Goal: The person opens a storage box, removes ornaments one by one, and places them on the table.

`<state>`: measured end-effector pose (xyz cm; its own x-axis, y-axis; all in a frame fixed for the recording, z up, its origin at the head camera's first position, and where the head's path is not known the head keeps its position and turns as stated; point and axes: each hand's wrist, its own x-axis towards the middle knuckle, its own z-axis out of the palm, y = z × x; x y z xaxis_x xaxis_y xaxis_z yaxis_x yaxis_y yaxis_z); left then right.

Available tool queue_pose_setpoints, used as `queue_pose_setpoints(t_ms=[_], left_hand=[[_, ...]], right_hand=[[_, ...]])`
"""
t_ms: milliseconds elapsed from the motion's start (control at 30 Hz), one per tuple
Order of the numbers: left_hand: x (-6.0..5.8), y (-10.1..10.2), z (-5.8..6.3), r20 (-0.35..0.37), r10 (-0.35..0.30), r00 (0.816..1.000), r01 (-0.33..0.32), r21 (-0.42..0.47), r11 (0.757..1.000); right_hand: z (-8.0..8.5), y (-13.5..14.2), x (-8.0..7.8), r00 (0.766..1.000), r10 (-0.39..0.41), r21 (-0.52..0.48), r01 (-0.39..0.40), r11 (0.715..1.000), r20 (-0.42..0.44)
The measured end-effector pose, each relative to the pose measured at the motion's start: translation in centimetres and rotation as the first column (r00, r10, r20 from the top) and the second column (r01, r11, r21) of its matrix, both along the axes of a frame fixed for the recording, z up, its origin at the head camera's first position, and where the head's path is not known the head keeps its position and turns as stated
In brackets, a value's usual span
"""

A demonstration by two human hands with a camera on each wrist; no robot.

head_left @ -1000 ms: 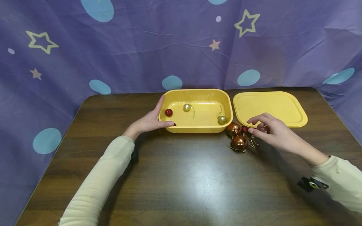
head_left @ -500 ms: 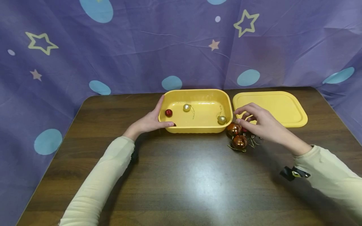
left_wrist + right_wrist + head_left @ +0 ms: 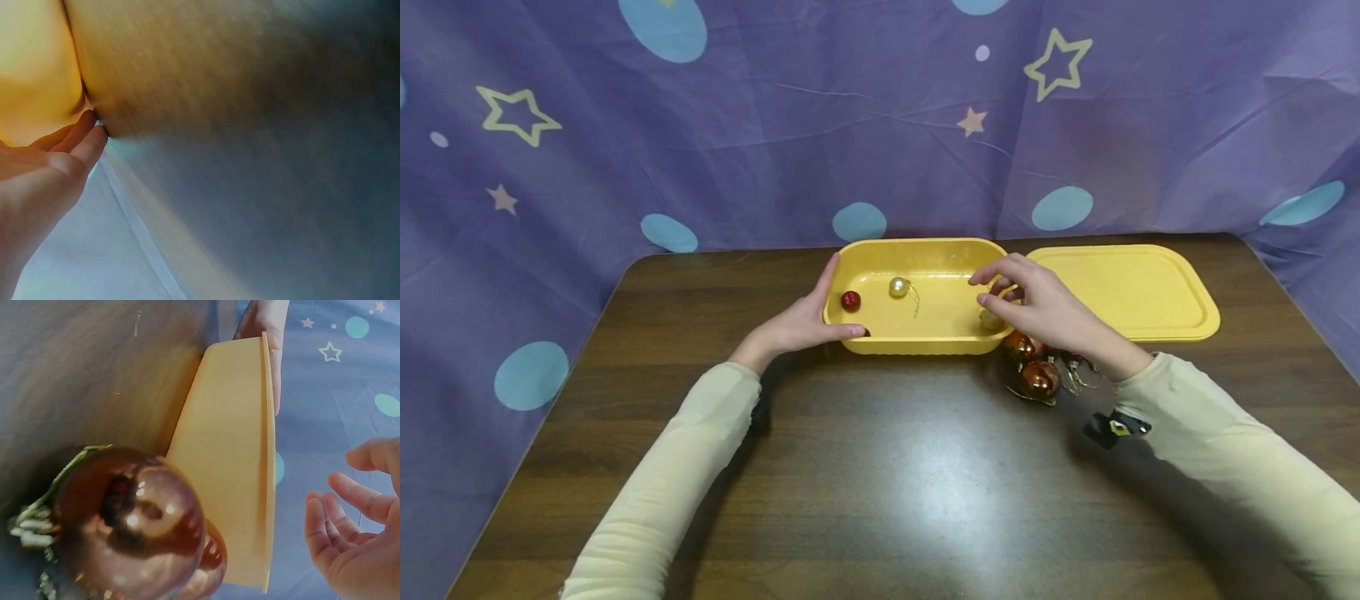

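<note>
We note a wooden table (image 3: 850, 483) bearing a yellow tub (image 3: 917, 345), its lid (image 3: 1127, 292) flat just beside it. We observe the left hand (image 3: 797, 322) gripping the tub's left end; the right hand (image 3: 1033, 300), loosely bent, thumb apart, holds nothing over the right end. Two copper balls (image 3: 1040, 380) rest near the tub's front corner; a pale gold ball (image 3: 898, 287) and red ball (image 3: 850, 301) lie inside.

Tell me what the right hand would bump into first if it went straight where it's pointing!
Probably the left hand, at the other end of the yellow box. The right hand looks higher than the rim, so it may pass over the pearly gold ball; depth is unclear.
</note>
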<state>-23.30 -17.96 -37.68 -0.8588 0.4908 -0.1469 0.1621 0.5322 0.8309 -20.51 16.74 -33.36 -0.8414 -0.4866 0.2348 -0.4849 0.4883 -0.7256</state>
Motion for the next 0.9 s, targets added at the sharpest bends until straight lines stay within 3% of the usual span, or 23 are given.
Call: queue_pose_setpoints(t_ms=[533, 900], left_hand=[[-0.1, 0.0, 0.1, -0.003, 0.001, 1.0, -0.001, -0.002, 1.0], [0.0, 0.0, 0.2, -0.022, 0.018, 1.0, -0.02, -0.118, 0.993]], right_hand=[[-1.3, -3.0, -2.6, 0.99, 0.054, -0.013, -0.053, 0.999, 0.128], [-2.8, -6.7, -2.6, 0.961, 0.193, -0.02, -0.193, 0.981, 0.2]])
